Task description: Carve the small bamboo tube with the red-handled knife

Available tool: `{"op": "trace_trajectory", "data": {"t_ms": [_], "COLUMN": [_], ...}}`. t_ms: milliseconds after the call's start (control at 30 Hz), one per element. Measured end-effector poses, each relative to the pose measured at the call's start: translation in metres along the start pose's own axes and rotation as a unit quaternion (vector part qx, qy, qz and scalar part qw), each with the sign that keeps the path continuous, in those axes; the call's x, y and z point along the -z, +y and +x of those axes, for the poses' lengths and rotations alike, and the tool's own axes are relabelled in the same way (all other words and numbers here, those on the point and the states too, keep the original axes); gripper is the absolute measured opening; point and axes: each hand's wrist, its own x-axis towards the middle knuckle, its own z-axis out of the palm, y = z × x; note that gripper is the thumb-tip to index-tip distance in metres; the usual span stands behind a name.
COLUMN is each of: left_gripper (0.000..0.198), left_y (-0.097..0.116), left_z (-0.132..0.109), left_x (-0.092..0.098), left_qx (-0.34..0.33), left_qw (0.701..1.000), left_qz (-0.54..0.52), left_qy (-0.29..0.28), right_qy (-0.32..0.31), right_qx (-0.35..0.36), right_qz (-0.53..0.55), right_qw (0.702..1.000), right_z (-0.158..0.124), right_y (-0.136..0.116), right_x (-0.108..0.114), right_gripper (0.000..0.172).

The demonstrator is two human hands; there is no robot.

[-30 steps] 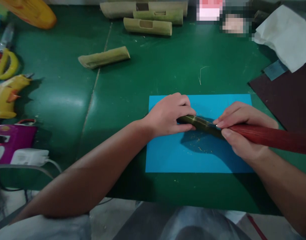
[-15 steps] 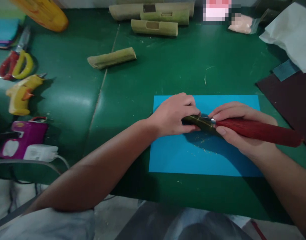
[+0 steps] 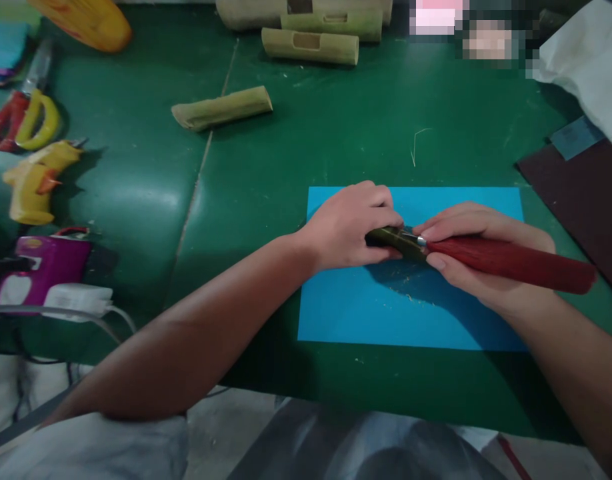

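Observation:
My left hand (image 3: 353,223) is wrapped round a dark green bamboo tube (image 3: 383,237), pressing it over a blue sheet (image 3: 346,313). My right hand (image 3: 486,247) grips a carving knife (image 3: 516,263) with a thick red handle and a metal collar. Its narrow metal tip lies against the upper side of the bamboo, close to my left fingers; the tip's exact shape is hard to make out. Small pale shavings are scattered on the sheet below. My left fingers and palm hide much of the tube.
A loose bamboo piece (image 3: 223,108) lies ahead on the green table (image 3: 266,267). Behind it are notched bamboo tubes (image 3: 311,47). At left sit scissors (image 3: 31,110), a yellow glue gun (image 3: 39,183) and a purple box (image 3: 41,267) with a white plug. Dark sheets (image 3: 581,180) and white paper (image 3: 589,67) lie at right.
The carving knife and my right hand have shifted slightly left along the bamboo. My left hand keeps its hold, and the whole view has tilted down a little.

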Motion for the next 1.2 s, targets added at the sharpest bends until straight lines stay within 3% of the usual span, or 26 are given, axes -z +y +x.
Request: {"op": "trace_trajectory", "data": {"t_ms": [167,433,667,1033,1200], "left_gripper": [0.022,0.028,0.023,0.022,0.022], "left_y": [0.002,0.001,-0.001,-0.002,-0.002], "left_z": [0.001,0.000,0.000,-0.001,-0.001], "left_x": [0.001,0.000,0.002,0.000,0.001], "left_qx": [0.008,0.016,0.015,0.009,0.007], "left_qw": [1.000,1.000,1.000,1.000,1.000], "left_qz": [0.008,0.001,-0.007,-0.014,-0.017], "left_qy": [-0.002,-0.002,-0.004,0.002,0.006], "right_qy": [0.011,0.003,0.072,0.112,0.121], "right_qx": [-0.016,0.023,0.034,0.003,0.010], "right_qz": [0.001,-0.007,0.024,0.024,0.031], "right_qw": [1.000,1.000,0.997,0.993,0.992], "right_z": [-0.001,-0.001,-0.003,-0.015,-0.017], "right_y": [-0.002,-0.003,-0.006,-0.003,-0.003], "right_x": [-0.001,-0.008,-0.010,-0.007,-0.006], "right_gripper": [0.021,0.022,0.023,0.011,0.013]}}
